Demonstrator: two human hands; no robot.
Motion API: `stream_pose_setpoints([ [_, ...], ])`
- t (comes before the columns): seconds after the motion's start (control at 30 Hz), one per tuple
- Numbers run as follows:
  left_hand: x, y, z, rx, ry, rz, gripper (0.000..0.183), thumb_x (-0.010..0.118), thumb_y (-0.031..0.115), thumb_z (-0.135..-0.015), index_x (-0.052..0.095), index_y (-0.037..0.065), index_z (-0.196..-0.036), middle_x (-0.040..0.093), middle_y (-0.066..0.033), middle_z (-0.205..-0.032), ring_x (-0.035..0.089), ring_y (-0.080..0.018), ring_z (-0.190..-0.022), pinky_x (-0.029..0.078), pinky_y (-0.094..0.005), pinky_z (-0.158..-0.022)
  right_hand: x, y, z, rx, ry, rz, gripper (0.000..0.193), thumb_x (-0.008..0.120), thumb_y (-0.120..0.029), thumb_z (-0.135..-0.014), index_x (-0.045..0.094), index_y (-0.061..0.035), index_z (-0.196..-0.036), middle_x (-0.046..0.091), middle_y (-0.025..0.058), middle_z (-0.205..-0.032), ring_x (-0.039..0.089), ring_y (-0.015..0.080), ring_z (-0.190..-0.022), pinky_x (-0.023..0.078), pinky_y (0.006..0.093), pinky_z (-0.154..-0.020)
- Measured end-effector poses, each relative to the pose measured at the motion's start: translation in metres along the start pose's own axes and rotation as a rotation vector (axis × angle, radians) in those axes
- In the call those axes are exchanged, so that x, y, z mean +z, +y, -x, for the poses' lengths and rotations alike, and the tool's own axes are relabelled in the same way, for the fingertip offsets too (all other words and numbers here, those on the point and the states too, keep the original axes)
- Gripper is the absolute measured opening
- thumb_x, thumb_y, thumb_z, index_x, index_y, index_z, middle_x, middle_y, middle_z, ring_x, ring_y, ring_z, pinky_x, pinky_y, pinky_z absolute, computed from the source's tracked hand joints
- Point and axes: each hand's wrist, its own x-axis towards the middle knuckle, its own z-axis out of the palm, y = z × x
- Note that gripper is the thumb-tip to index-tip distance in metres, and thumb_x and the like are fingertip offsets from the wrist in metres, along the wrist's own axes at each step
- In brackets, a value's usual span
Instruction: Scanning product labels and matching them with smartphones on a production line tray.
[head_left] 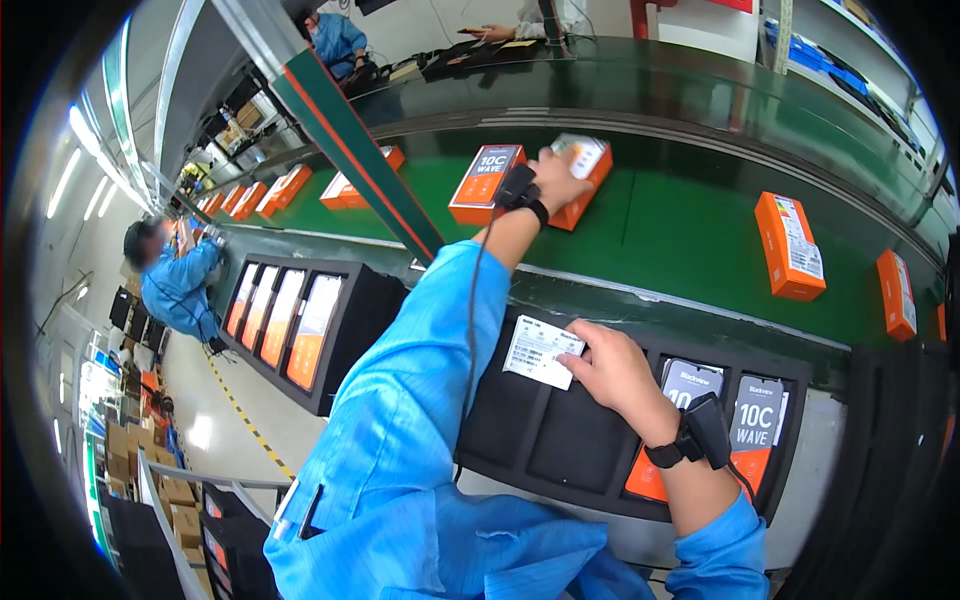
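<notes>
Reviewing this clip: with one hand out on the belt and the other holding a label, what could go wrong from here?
1. The left hand reaches far over the green conveyor onto an orange box; at that stretch it might push the box askew or against the neighbouring box.
2. The right hand pinches the white label only at one edge, so it may slip or crease.

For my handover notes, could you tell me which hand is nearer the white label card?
Right. The right hand pinches the white label card over the black tray; the left hand rests on an orange box on the belt.
</notes>
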Motion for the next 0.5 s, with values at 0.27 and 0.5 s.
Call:
stream_pose_setpoints([
  [0.27, -0.086, -0.108, -0.033, -0.139, -0.039, -0.175, 0.075, 0.068, 0.051, -0.064, 0.054, 0.018, -0.129, 0.058, -0.0132, -0.124, 0.049, -0.0393, -0.116, 0.043, -0.0439, -0.096, 0.006, -0.003, -0.003, -0.087, 0.034, 0.006, 0.024, 0.065, -0.019, -0.080, 0.058, -0.0041, -0.097, 0.063, 0.0164, -0.084, 0.062, 0.0329, -0.070, 0.048, 0.0406, -0.066],
  [0.5, -0.073, -0.075, -0.016, -0.116, -0.179, -0.236, 0.074, 0.065, 0.057, -0.066, 0.053, 0.024, -0.132, 0.052, -0.0155, -0.132, 0.054, -0.0364, -0.115, 0.042, -0.0457, -0.096, 0.000, 0.002, -0.001, -0.010, -0.036, 0.010, 0.025, 0.064, -0.020, -0.081, 0.058, -0.0054, -0.100, 0.064, 0.0173, -0.093, 0.061, 0.0374, -0.089, 0.049, 0.0457, -0.075],
])
